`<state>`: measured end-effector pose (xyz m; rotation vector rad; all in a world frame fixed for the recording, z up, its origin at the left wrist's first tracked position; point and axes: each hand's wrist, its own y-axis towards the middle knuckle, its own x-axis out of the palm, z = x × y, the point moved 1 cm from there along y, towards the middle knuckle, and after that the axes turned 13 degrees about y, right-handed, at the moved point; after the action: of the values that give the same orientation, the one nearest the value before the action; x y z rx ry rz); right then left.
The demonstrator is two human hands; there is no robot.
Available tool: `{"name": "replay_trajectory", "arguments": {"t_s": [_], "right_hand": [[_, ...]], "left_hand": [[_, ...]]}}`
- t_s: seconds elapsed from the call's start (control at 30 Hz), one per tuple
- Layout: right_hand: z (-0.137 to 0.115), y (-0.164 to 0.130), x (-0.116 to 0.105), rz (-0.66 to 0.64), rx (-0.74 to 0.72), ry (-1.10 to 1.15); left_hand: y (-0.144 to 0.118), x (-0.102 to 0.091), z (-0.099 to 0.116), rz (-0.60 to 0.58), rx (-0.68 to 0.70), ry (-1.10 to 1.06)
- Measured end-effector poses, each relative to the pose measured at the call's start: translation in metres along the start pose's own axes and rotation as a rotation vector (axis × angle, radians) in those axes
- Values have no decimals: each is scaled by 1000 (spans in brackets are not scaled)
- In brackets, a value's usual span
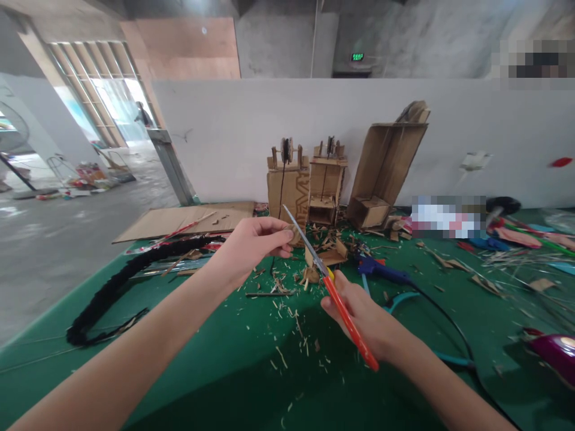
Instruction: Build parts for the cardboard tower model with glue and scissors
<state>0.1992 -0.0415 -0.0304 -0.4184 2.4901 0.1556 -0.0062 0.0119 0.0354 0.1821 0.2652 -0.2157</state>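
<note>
Between the fingertips of my left hand (265,238) is a small piece of cardboard (295,235), rounded at its edge and partly covered by the fingers. My right hand (357,311) is closed around a pair of scissors (344,314) with red-orange handles and a touch of yellow near the pivot. The metal blades point up and to the left, right beside the cardboard piece. From this angle I cannot tell whether the blades touch it. Cardboard scraps (309,276) and thin trimmings lie on the green tabletop (215,365) below both hands.
Cardboard structures (287,185) with spools on top stand against the white partition (233,131); a taller cardboard form (389,167) leans at right. A blue glue gun (384,270) with a black cable lies right of my hands. Black fuzzy strip (103,299) curves at left; wires (525,269) clutter the right.
</note>
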Motion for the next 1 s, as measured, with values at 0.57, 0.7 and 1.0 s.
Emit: {"name": "replay_trajectory", "arguments": {"t_s": [0.57,0.7,1.0], "right_hand": [[4,-1,7,-45,-85,167],[-4,-2,0,-51,-85,40],[0,-1,5,-25,4,-13]], "left_hand": [[-1,11,-3,40,28,-70],[-1,4,2,15,73,82],[-1,1,3,12,87,197]]}}
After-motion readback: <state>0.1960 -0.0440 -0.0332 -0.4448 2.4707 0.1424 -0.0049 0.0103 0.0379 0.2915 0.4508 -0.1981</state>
